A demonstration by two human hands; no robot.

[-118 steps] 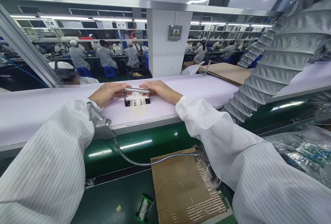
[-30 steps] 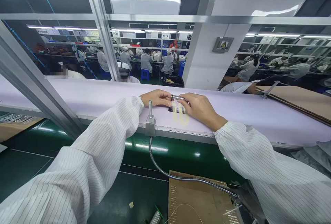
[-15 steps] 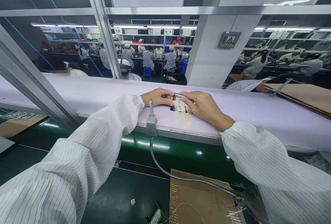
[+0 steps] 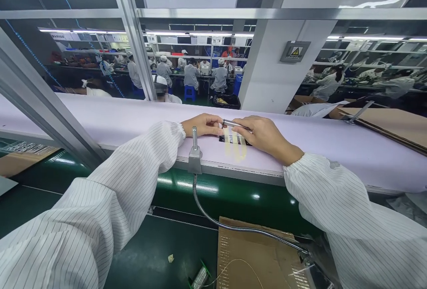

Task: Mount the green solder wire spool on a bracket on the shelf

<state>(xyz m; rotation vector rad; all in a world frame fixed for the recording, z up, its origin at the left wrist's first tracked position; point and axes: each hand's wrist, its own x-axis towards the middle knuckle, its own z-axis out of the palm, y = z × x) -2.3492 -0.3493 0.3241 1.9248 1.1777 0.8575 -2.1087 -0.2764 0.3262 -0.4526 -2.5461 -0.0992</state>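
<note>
My right hand is closed around a slim silvery pen-shaped tool, which lies nearly level and points left. At the tool's left end, the fingertips of my left hand are pinched together around something small and dark; its kind is too small to make out. Below both hands, a dark flat piece with a pale printed label sits on the lilac shelf surface, partly covered by my right hand. Strips of yellowish tape run over it and onto the shelf.
A clamp with an upright metal pin grips the shelf edge; a flexible metal hose hangs from it. Below are a green belt, cardboard and a wire spool. A metal post rises left. Co-workers sit beyond.
Both hands stay in nearly the same place with the tool between them. My right hand's fingers have shifted slightly on the tool. The whole view has moved a little.
</note>
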